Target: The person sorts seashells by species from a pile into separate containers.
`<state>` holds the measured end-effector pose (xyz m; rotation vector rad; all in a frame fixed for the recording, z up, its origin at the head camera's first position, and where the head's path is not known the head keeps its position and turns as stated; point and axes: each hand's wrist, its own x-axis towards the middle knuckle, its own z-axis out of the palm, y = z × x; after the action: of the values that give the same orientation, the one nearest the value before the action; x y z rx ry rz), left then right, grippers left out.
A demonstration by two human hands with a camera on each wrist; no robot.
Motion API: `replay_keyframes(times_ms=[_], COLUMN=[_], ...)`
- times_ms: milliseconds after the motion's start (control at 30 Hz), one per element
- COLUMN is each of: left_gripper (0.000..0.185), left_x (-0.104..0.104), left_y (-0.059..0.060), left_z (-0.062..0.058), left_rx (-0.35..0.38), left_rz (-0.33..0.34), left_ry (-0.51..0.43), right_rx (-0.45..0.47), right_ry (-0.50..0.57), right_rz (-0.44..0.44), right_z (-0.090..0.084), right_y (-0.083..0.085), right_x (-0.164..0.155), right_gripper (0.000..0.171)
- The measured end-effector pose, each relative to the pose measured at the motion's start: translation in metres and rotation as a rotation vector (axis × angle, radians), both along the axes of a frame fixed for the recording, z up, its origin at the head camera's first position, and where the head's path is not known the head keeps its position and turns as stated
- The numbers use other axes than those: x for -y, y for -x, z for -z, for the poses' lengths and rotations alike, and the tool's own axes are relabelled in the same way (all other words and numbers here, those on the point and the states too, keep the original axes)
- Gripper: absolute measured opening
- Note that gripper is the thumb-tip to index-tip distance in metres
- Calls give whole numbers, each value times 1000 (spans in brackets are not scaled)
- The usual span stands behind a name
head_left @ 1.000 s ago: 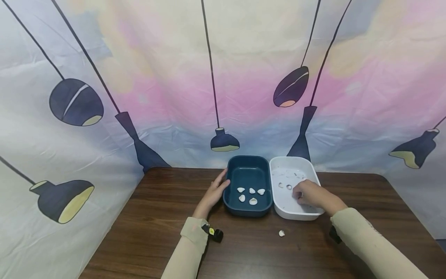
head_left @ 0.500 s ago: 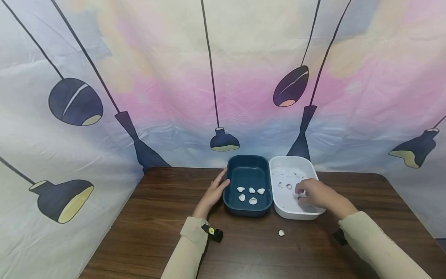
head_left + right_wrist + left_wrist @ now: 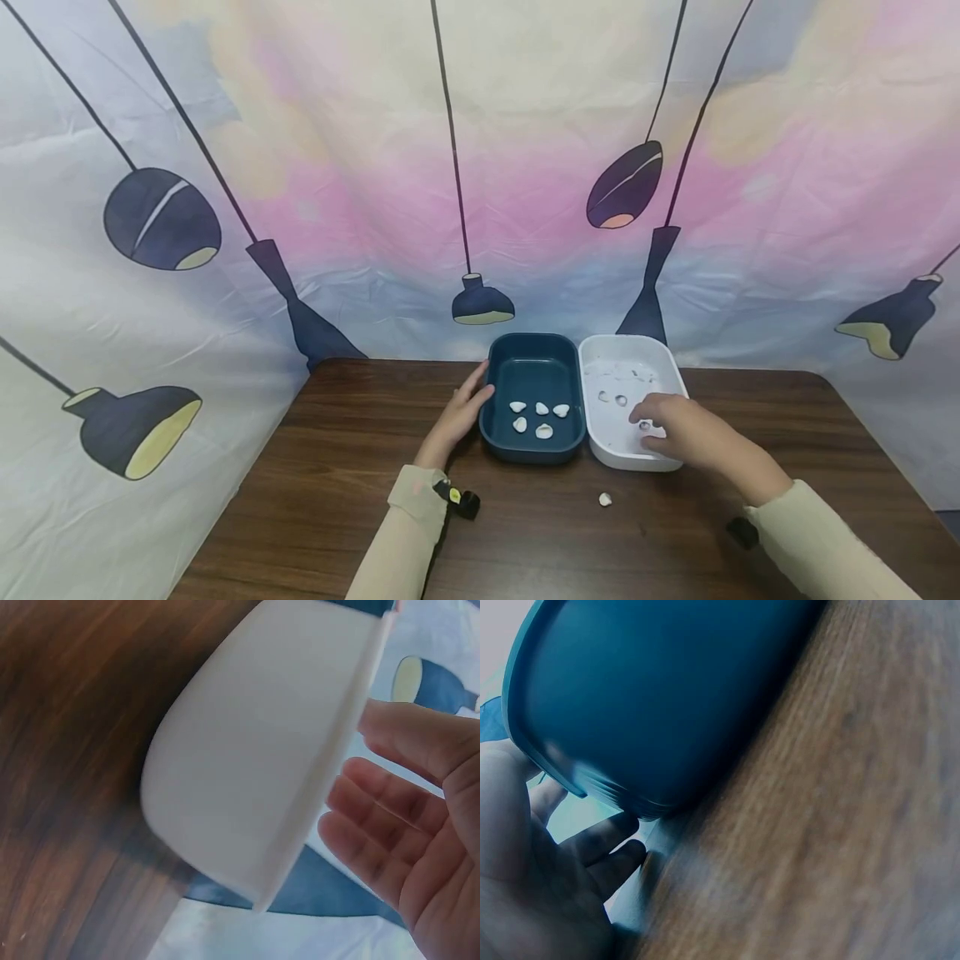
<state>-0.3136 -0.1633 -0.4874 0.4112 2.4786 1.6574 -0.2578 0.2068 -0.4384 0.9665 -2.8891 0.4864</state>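
Note:
In the head view my left hand (image 3: 456, 419) rests against the left side of the dark teal tray (image 3: 534, 457). The left wrist view shows its fingers (image 3: 604, 840) fairly straight beside that wall. Several white shells (image 3: 543, 431) lie in this tray. My right hand (image 3: 693, 429) is over the right part of the white tray (image 3: 633, 458), thumb and fingers apart. A small ring-like piece (image 3: 644, 426) shows below them, apparently on the tray floor. Two similar pale round pieces (image 3: 621, 401) lie to its left. In the right wrist view nothing is seen between the fingers (image 3: 367, 851).
Both trays stand side by side near the back edge of the brown wooden table (image 3: 525, 542). A lone white shell (image 3: 605, 500) lies in front of them. Behind hangs a cloth (image 3: 360, 208) printed with lamps. Small dark specks mark the white tray's far part.
My right hand has spread its thumb and fingers and drawn slightly to the right, uncovering a small round piece in the white tray. The left hand has stayed on the teal tray.

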Motion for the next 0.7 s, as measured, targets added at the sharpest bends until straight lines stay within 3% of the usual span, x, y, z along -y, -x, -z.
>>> replay_keyframes(times_ms=[367, 600, 700], left_gripper=[56, 57, 57], left_x=[0, 2, 2], left_y=[0, 22, 23], left_z=[1, 35, 39], left_rx=[-9, -12, -29], left_rz=[-6, -30, -40], left_ry=[7, -18, -34], right_rx=[-103, -134, -136], right_ry=[-1, 45, 61], right_rz=[-52, -86, -114], right_z=[-6, -2, 1], right_y=[-24, -39, -45], right_x=[16, 28, 34], right_gripper=[19, 14, 11])
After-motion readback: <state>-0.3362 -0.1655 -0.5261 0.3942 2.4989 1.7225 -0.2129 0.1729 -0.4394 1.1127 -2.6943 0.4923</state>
